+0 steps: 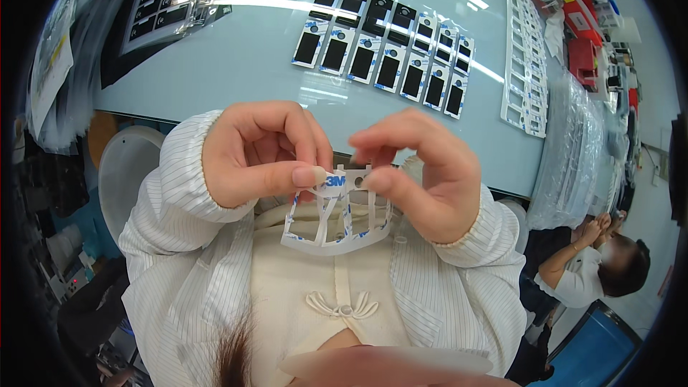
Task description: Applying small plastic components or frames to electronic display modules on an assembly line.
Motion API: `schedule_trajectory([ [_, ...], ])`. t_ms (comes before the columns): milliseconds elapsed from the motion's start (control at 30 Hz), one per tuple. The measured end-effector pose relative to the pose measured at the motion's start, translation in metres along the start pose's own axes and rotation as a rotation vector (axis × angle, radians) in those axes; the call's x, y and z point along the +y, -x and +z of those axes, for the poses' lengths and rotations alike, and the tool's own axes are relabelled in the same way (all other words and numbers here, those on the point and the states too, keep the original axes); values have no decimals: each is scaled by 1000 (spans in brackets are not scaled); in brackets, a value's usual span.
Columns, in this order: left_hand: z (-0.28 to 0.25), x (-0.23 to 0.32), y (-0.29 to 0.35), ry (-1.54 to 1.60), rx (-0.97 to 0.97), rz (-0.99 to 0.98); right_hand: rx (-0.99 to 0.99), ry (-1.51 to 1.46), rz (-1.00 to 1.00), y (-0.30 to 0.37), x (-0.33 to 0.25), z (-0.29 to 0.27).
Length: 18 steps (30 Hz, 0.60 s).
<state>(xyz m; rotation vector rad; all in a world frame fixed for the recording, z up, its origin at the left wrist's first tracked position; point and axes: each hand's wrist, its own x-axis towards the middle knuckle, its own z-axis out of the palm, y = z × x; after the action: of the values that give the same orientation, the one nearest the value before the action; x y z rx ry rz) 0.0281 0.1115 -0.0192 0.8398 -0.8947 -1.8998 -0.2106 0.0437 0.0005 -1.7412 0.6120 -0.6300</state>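
Note:
In front of my chest hangs a white cut-out adhesive backing sheet (347,233) with blue print, its thin strips bent and its lower edge curved. My left hand (269,147) is closed, pinching the sheet's top left part between thumb and fingers. At the sheet's top right is my right hand (423,172), its thumb and forefinger apart. The right thumb overlaps the edge of the sheet; whether it touches I cannot tell. Beyond my hands, small rectangular pieces (364,59) with black centres and white, blue-printed borders lie in rows on the table, alongside mostly black ones (378,14).
The pale glossy table (244,50) carries a dark sheet of black pieces (168,3) at far left, near hanging clear plastic bags (57,64). To the right are a white cut-out sheet (525,64), clear plastic packs (566,143) and red bins (582,61). Another person (584,261) sits farther right.

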Motion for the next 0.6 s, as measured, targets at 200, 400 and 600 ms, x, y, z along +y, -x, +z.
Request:
schedule_trajectory([
  [200,7,3,3,28,7,30,-85,-78,114,0,-10,10],
  [400,-5,-7,1,-11,-35,73,67,161,-275,3,-6,22],
  [600,-14,-13,-6,63,26,15,54,420,-783,7,-7,15],
])
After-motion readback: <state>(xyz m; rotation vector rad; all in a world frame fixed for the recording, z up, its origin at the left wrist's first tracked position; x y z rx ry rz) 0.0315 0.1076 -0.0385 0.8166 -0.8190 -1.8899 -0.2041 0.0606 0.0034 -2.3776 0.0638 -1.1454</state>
